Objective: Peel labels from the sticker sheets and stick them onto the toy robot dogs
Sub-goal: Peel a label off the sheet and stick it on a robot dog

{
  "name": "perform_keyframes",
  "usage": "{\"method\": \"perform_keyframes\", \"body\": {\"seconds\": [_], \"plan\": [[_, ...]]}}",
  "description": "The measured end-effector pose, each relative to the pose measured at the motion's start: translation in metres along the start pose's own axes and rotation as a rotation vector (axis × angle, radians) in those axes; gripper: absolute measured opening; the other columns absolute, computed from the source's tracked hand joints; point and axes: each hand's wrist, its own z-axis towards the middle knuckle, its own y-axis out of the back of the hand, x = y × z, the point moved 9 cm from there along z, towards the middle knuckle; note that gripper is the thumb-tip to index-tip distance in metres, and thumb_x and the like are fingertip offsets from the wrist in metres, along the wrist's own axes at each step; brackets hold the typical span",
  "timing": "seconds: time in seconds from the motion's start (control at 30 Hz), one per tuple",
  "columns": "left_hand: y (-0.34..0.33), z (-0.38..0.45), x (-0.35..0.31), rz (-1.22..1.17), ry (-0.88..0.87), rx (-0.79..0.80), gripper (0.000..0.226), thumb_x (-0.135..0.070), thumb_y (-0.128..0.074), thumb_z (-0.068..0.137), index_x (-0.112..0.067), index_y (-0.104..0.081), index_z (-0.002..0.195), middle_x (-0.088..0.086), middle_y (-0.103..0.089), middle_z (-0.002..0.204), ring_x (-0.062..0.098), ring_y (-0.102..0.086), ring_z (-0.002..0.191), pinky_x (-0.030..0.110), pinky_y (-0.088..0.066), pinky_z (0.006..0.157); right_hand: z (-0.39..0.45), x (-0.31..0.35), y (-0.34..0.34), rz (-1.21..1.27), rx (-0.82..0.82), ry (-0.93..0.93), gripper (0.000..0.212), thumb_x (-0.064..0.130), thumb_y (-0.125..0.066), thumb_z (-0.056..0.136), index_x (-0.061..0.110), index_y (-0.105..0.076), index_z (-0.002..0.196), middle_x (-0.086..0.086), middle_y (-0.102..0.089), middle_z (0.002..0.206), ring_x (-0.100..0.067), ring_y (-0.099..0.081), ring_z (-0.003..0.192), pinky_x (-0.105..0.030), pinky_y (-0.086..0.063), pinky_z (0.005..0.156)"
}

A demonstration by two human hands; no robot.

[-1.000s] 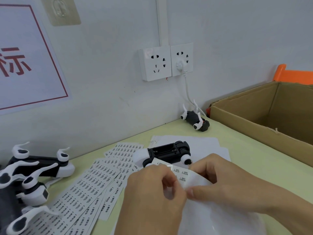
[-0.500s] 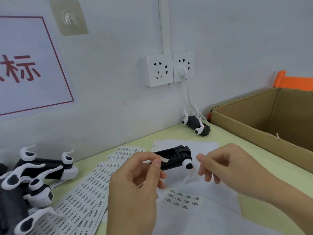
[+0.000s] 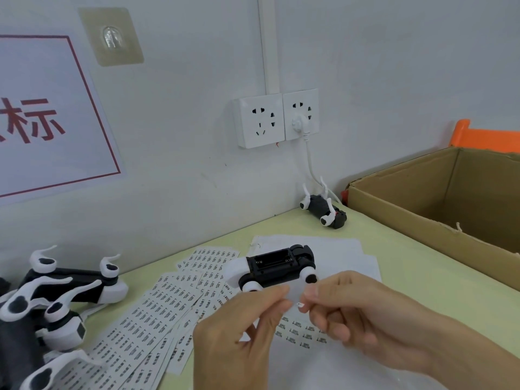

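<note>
a single view is supplied, taken from a wide-angle camera worn on the person's head. it is directed forward and downward across the pale green table top [image 3: 422, 277] toward the white wall [image 3: 394, 66], which is met close behind the table. the table's far edge and the white double wall socket [image 3: 277, 119] are held near the frame's centre. the nearest range is occupied by the left hand [image 3: 242, 339] and right hand [image 3: 357, 313], seen from above and behind at the lower edge. straight lines are bowed toward the frame's margins. the open brown cardboard box [image 3: 439, 218] is cut off at the right edge. no second view is provided, so no overlap is recorded.
</note>
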Motion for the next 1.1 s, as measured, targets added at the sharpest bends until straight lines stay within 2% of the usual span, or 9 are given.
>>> {"method": "perform_keyframes", "body": {"seconds": [0.2,0.3,0.37,0.53,0.67,0.8,0.9,1.0,1.1], "plan": [[0.0,-0.002,0.003,-0.016,0.02,0.011,0.028,-0.045,-0.069,0.082,-0.03,-0.072,0.105,-0.018,-0.073,0.083,0.0,-0.066,0.066,0.019,-0.049,0.045,0.001,0.004,0.001,-0.051,-0.048,0.073,0.013,0.02,-0.075,0.073,0.011,-0.069,0.067,-0.004,-0.056,0.059,-0.005,-0.044,0.039,-0.014,-0.029,0.032],[0.002,-0.006,0.01,0.011,0.067,-0.014,0.029,-0.033,-0.079,0.075,-0.03,-0.073,0.104,-0.02,-0.073,0.081,0.0,-0.066,0.064,0.016,-0.049,0.047,0.0,0.012,0.003,-0.102,-0.095,0.186,0.011,0.021,-0.073,0.074,0.014,-0.07,0.066,-0.004,-0.054,0.059,-0.008,-0.043,0.04,-0.015,-0.028,0.034],[0.005,-0.008,0.016,0.025,0.131,-0.044,0.018,-0.025,-0.078,0.073,-0.033,-0.075,0.09,-0.023,-0.072,0.079,-0.001,-0.065,0.062,0.01,-0.047,0.05,-0.002,0.019,0.01,-0.136,-0.186,0.286,0.012,0.021,-0.073,0.075,0.015,-0.07,0.066,-0.006,-0.054,0.057,-0.011,-0.042,0.039,-0.017,-0.029,0.036],[0.02,0.004,0.017,0.21,0.223,-0.097,0.013,-0.037,-0.069,0.085,-0.042,-0.063,0.096,-0.019,-0.066,0.084,0.002,-0.06,0.075,0.008,-0.044,0.062,-0.01,0.03,0.029,-0.419,-0.445,0.533,0.024,0.009,-0.068,0.092,0.021,-0.071,0.071,0.001,-0.058,0.053,-0.012,-0.048,0.042,-0.017,-0.038,0.044],[0.004,0.02,0.023,0.44,0.243,0.162,0.044,-0.022,-0.065,0.087,-0.037,-0.05,0.125,-0.027,-0.045,0.115,-0.009,-0.036,0.107,0.006,-0.034,0.089,-0.012,0.028,0.031,-0.569,-0.515,0.612,0.025,0.008,-0.067,0.091,0.028,-0.068,0.076,0.0,-0.063,0.063,-0.01,-0.053,0.058,-0.026,-0.039,0.054],[-0.026,0.026,0.034,0.592,0.285,0.471,0.076,-0.049,-0.06,0.091,-0.033,-0.018,0.152,-0.019,-0.033,0.145,0.002,-0.017,0.134,0.02,-0.019,0.109,-0.012,0.027,0.036,-0.586,-0.539,0.642,0.022,0.01,-0.069,0.09,0.028,-0.066,0.077,-0.003,-0.061,0.068,-0.009,-0.051,0.061,-0.031,-0.039,0.055],[-0.043,0.029,0.042,0.704,0.328,0.613,0.065,-0.056,-0.058,0.092,-0.032,-0.029,0.144,-0.014,-0.047,0.132,0.01,-0.034,0.124,0.027,-0.026,0.1,-0.011,0.025,0.039,-0.587,-0.538,0.655,0.021,0.01,-0.069,0.09,0.028,-0.067,0.079,-0.004,-0.06,0.07,-0.008,-0.05,0.062,-0.029,-0.04,0.054],[-0.052,0.036,0.042,0.872,0.235,0.708,0.026,-0.042,-0.053,0.097,-0.029,-0.046,0.119,-0.012,-0.049,0.102,0.016,-0.049,0.108,0.029,-0.032,0.089,-0.011,0.025,0.04,-0.579,-0.529,0.674,0.008,0.02,-0.066,0.084,0.028,-0.067,0.08,0.002,-0.056,0.066,-0.007,-0.049,0.061,-0.027,-0.038,0.051],[-0.046,0.045,0.047,0.898,0.271,0.719,0.018,-0.036,-0.056,0.092,-0.023,-0.052,0.105,-0.008,-0.054,0.093,0.018,-0.054,0.088,0.03,-0.039,0.072,-0.012,0.025,0.036,-0.577,-0.493,0.693,0.006,0.02,-0.064,0.081,0.026,-0.066,0.082,0.007,-0.053,0.065,-0.008,-0.047,0.061,-0.029,-0.037,0.05]]}}
